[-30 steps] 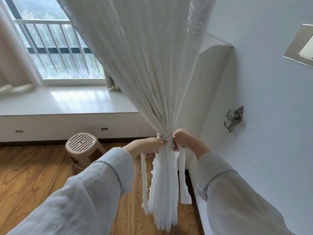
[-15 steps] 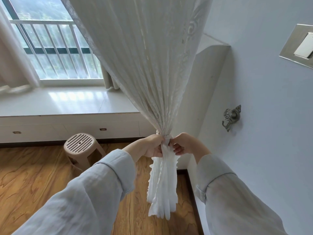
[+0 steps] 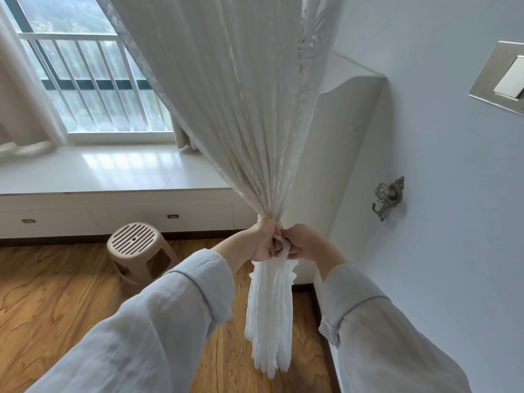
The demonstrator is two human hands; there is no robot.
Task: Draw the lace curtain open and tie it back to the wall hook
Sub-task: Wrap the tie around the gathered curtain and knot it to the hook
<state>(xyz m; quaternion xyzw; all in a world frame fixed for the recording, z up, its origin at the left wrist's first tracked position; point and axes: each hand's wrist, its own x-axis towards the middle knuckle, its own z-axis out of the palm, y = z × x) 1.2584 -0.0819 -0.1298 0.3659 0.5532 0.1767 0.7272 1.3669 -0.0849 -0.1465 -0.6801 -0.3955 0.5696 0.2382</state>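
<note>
both hands pinch the white tie-back band (image 3: 280, 246) at the gathered neck of the lace curtain (image 3: 255, 109), left hand (image 3: 262, 242) and right hand (image 3: 304, 245) now pressed closer together than a second ago, when the band's ends hung loose below. the bunched curtain sits well apart from the wall hook (image 3: 387, 198), left of it.

Sheer lace curtain (image 3: 241, 114), tarnished metal hook (image 3: 388, 197), glossy wood floor (image 3: 56, 285).

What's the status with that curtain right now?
Left hand and right hand pinch the tie band. Lace curtain gathered. Wall hook bare, nothing blocking.
</note>
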